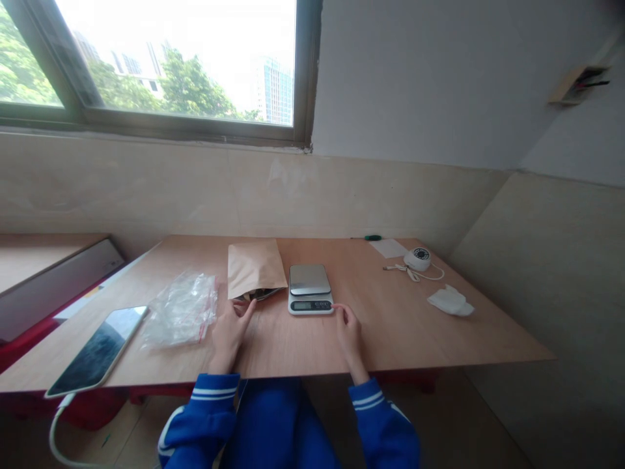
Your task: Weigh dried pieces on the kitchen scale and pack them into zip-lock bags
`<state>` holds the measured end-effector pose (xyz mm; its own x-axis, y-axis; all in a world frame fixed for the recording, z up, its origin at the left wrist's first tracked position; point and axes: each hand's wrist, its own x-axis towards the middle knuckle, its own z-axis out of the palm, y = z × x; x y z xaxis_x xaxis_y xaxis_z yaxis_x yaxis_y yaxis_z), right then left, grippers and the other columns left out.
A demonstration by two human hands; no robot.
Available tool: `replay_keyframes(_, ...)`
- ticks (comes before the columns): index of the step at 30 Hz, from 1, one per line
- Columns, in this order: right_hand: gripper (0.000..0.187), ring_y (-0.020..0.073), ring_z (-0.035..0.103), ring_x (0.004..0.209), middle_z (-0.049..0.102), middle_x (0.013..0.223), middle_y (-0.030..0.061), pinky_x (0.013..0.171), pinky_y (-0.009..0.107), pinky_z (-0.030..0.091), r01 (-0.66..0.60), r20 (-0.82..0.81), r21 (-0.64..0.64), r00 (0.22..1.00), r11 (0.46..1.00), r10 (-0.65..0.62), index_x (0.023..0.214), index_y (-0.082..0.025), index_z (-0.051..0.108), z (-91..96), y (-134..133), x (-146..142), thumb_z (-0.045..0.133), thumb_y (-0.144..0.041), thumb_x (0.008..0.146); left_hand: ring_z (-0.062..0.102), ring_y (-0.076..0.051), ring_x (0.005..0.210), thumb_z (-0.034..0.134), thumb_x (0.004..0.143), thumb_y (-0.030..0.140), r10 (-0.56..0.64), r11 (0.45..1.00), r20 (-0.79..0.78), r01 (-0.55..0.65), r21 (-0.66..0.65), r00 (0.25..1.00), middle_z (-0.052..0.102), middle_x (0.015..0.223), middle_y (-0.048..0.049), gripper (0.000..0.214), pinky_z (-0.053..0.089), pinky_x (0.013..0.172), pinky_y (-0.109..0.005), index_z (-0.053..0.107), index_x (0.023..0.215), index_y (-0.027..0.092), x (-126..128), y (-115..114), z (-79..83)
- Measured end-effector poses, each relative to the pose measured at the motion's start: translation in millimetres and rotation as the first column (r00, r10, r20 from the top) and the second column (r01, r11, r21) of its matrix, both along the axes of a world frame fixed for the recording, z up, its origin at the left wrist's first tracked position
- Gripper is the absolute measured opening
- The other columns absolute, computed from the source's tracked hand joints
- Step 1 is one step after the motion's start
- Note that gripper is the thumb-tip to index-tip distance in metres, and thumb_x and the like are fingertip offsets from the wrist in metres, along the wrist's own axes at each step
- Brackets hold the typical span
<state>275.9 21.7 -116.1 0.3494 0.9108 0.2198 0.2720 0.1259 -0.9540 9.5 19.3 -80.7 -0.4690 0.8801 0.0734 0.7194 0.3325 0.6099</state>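
A small digital kitchen scale [309,288] with a steel platform sits mid-table. My right hand [349,335] reaches to its front right corner, a fingertip touching the button area, the other fingers curled. A brown paper bag [254,267] lies flat to the left of the scale, its open mouth toward me. My left hand [230,330] rests on the table with fingers stretched out, the tips at the bag's mouth. It holds nothing.
Clear zip bags with red strips [180,309] lie left of my left hand. A phone [100,352] on a cable lies at the left table edge. A white round device with cord [418,259], a paper slip [388,247] and a white tissue [450,301] lie far right.
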Motion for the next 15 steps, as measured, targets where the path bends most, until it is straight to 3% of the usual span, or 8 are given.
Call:
replay_keyframes(5,0.033,0.0251,0.065,0.093,0.071,0.095,0.0103,0.081,0.034,0.049,-0.011,-0.004,-0.003,1.000,1.000,0.011,0.086,-0.018,0.066,0.6,0.0,0.1,0.042,-0.041,0.084,0.064,-0.037,0.098,0.047,0.079,0.064,0.077,0.994,-0.097,-0.084,-0.073,0.992,0.068,0.097,-0.0196,0.056,0.045,0.076,-0.043,0.052,0.105,0.015,13.9,9.3,2.0)
replay_keyframes(10,0.032,0.0253,0.065,0.092,0.072,0.094,0.0099,0.080,0.034,0.049,-0.008,-0.010,0.007,1.000,1.000,0.009,0.084,-0.018,0.066,-1.4,1.3,0.9,0.043,-0.041,0.084,0.067,-0.032,0.089,0.041,0.087,0.049,0.105,0.995,-0.040,-0.105,0.005,0.994,0.070,0.089,-0.0132,0.035,0.046,0.072,-0.039,0.054,0.098,0.018,2.1,13.1,-7.3)
replay_keyframes(15,0.032,0.0253,0.065,0.092,0.072,0.094,0.0101,0.079,0.034,0.050,-0.019,-0.001,0.016,1.000,1.000,0.019,0.086,-0.018,0.066,-1.4,1.2,0.8,0.043,-0.041,0.084,0.067,-0.032,0.084,0.041,0.086,0.043,0.155,0.986,-0.028,-0.153,0.066,0.988,0.070,0.088,-0.0118,0.031,0.046,0.066,-0.038,0.056,0.098,0.019,-9.9,12.8,-8.8)
